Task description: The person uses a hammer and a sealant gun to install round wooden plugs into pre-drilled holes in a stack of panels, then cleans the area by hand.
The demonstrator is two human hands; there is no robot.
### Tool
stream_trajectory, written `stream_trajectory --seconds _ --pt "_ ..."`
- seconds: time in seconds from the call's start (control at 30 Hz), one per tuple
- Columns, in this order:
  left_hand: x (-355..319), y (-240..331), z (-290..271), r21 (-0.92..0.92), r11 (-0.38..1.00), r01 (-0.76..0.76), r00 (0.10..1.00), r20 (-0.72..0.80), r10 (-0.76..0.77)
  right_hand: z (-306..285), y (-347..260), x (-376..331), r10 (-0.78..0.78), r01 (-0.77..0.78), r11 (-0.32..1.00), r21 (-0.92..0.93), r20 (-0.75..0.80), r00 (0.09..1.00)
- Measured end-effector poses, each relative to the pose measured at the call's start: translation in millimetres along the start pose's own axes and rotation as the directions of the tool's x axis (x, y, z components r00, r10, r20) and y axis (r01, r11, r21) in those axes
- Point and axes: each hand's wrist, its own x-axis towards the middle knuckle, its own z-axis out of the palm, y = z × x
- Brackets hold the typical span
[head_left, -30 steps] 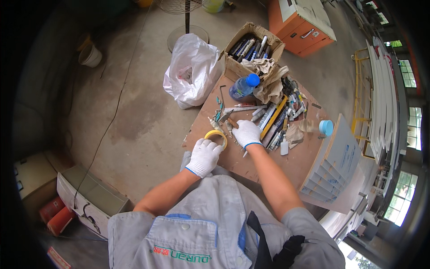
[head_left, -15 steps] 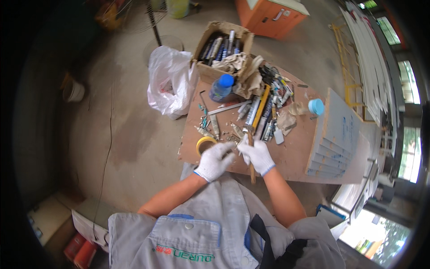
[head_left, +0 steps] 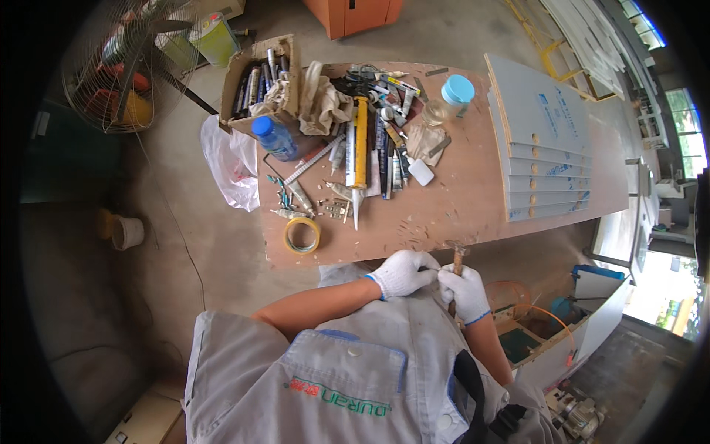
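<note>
Both of my hands wear white knitted gloves and meet just in front of the table's near edge. My right hand (head_left: 466,293) grips a hammer (head_left: 458,259) by its wooden handle, with the head pointing up and away from me. Close beside it on the left, my left hand (head_left: 404,274) is closed, thumb and fingertips pinched together near the right fingers. Whatever it pinches is too small to make out. Beyond the hands lie a caulking gun (head_left: 360,144) with a yellow body and pale nozzle, and a roll of yellow tape (head_left: 302,235).
The brown table (head_left: 436,211) carries several tubes and markers, a blue-capped bottle (head_left: 274,139), a jar with a light-blue lid (head_left: 458,90) and stacked grey panels (head_left: 543,133). A cardboard box (head_left: 231,85) of tubes stands at far left, near a fan (head_left: 129,66).
The hammer and both hands have come back from over the tools to the table's near edge. My left hand, apart before, now pinches beside the right. The view has shifted right.
</note>
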Motion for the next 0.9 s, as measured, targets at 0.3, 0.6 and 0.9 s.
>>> stream_trajectory --seconds 0.3,0.6,0.9 --pt "122.7 22.3 174.9 0.184 0.977 -0.105 0.994 -0.019 0.111 -208.8 27.2 -11.3 -0.06 0.081 0.987 0.14 -0.151 0.987" --pt "283.7 9.4 233.8 0.54 0.842 0.024 0.84 -0.468 0.276 -340.9 -22.0 -24.3 -0.46 0.427 0.887 -0.175 -0.389 0.798" --pt "396.0 5.8 270.6 0.75 0.662 0.005 0.841 -0.361 0.403 -371.0 66.2 -12.5 -0.416 0.237 0.895 -0.379 -0.515 0.75"
